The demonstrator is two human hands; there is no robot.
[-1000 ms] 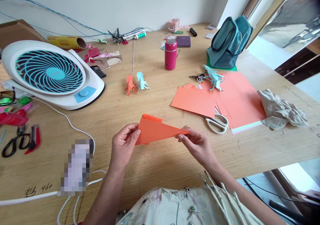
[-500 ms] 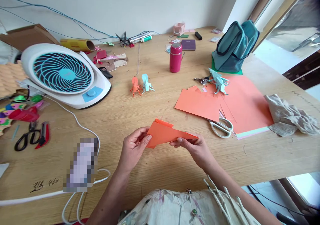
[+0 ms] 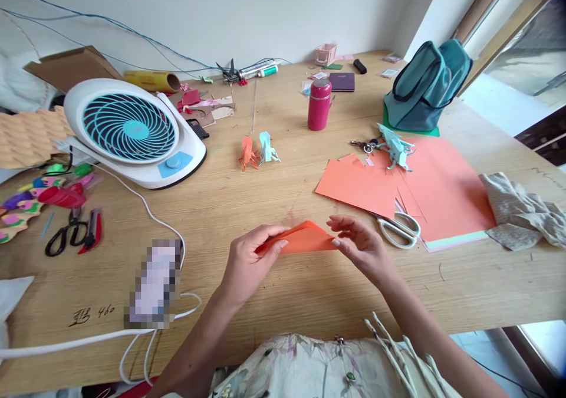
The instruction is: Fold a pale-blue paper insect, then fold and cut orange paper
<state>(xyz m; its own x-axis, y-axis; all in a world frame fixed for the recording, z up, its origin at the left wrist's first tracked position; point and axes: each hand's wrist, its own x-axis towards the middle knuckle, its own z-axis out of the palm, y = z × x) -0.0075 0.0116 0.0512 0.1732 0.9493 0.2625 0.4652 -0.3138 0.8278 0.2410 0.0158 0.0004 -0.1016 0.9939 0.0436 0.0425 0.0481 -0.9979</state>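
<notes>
A folded piece of orange paper (image 3: 307,240) is held above the near part of the wooden table, its folds forming a low peak. My left hand (image 3: 254,259) is closed on its left end, thumb in front and fingers behind. At the right tip of the paper is my right hand (image 3: 365,247); its thumb touches the tip while the fingers are parted from the thumb and slightly curled. Beyond them stand an orange folded-paper figure (image 3: 248,152) and a light-blue one (image 3: 267,148), side by side. A larger light-blue paper figure (image 3: 395,147) rests on orange sheets.
White-handled scissors (image 3: 400,230) lie by orange sheets (image 3: 455,191) on the right, near a grey cloth (image 3: 522,209). A pink flask (image 3: 319,106) and teal bag (image 3: 427,88) stand behind. Leftward are a fan (image 3: 132,130), a blurred-out phone-like object (image 3: 154,283), black-handled scissors (image 3: 66,236) and white cables.
The orange paper has been turned, now showing a low peaked shape. My right hand's fingers have lifted away from the thumb. The view has shifted slightly left.
</notes>
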